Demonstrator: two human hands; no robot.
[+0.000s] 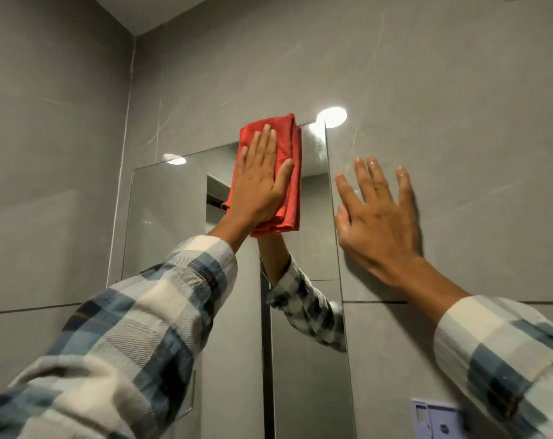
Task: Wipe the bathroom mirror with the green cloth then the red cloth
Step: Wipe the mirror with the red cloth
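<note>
Folded red cloth (286,172) against mirror (167,217) top

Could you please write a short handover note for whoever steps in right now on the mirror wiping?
Left hand: flat and open, pressing the folded red cloth against the top edge of the bathroom mirror, near its upper right corner.
Right hand: open, empty, palm flat on the grey tiled wall just right of the mirror.
Green cloth: not in view.
Done: the job is on the red cloth, so the green pass seems finished.
Left: probably wipe the rest of the mirror with the red cloth.
</note>
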